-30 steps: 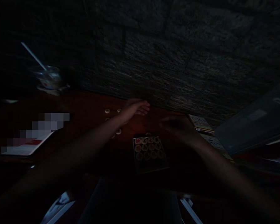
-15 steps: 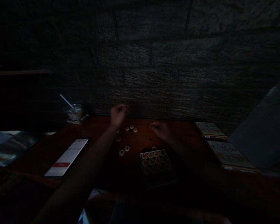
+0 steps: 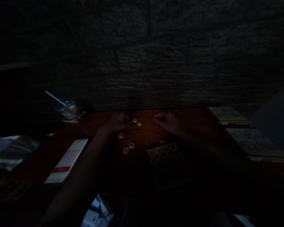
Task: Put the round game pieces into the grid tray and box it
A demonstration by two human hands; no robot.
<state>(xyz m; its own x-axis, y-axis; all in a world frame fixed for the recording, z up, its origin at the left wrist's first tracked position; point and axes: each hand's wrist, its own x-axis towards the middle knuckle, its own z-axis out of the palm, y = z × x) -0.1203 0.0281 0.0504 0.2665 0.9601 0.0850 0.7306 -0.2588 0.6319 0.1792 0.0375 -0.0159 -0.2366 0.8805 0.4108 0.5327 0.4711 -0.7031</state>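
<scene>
Our left grip (image 3: 119, 121) is loosely curled, its fingertips just beside two round pieces (image 3: 139, 123); in this dimness we cannot tell whether it has hold of one. Nearer us than that grip, three more pieces (image 3: 131, 145) lie on the surface (image 3: 146, 135). Our right grip (image 3: 168, 122) is bent half closed, and we cannot tell if it holds anything; nearer us sits the filled box (image 3: 174, 183), a lone piece (image 3: 162, 142) by its far edge

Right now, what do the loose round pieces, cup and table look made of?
Loose round pieces: likely wood, maybe plastic; pale, opaque discs, finish unclear.
Cup: probably clear plastic, possibly glass; see-through, shiny rim.
Table: probably wood; reddish-brown with dark knot-like spots, finish unclear in shadow.
</scene>
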